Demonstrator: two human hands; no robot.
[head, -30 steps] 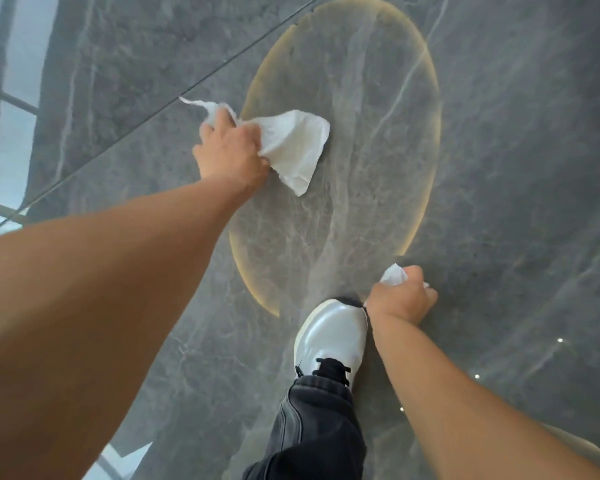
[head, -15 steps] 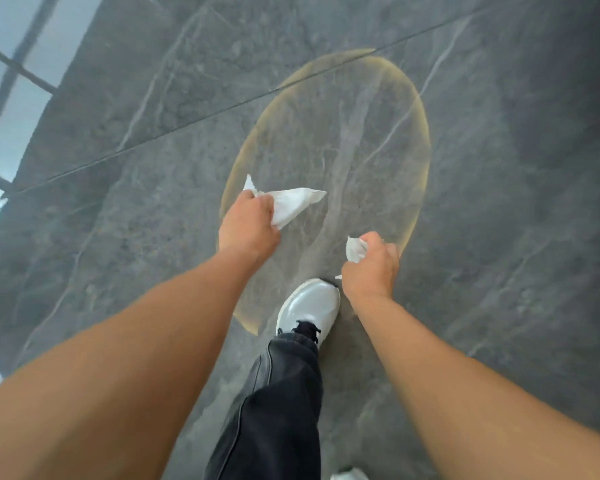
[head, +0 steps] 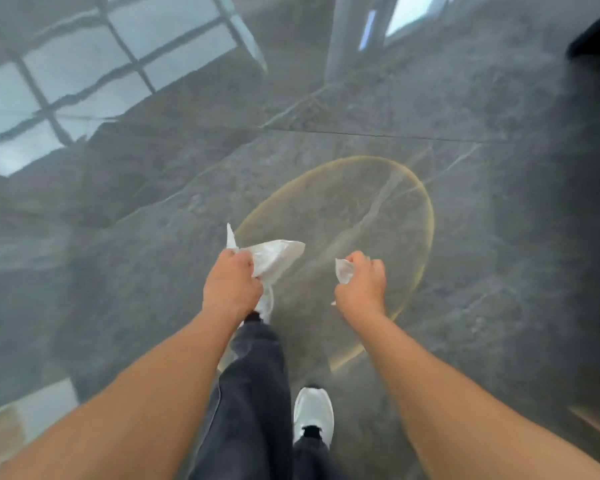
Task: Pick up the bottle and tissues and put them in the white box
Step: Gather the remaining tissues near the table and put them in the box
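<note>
My left hand [head: 231,287] is closed around a large crumpled white tissue [head: 274,256] that sticks out forward and to the right of the fist. My right hand [head: 362,289] grips a smaller balled white tissue [head: 343,270], of which only a bit shows at the thumb side. Both hands hang in front of me above the floor, about a hand's width apart. No bottle and no white box appear in view.
Below is a glossy grey marble floor [head: 482,237] with a round yellow-rimmed light reflection [head: 378,209]. Window reflections [head: 84,81] shine at the upper left. My dark trouser leg [head: 253,393] and white shoe [head: 313,414] are under the hands. A dark object [head: 596,32] sits at the top right.
I have straightened up and the view has swung forward. Both hands, holding their tissues, have come closer to my body and level with each other. My feet have stepped.
</note>
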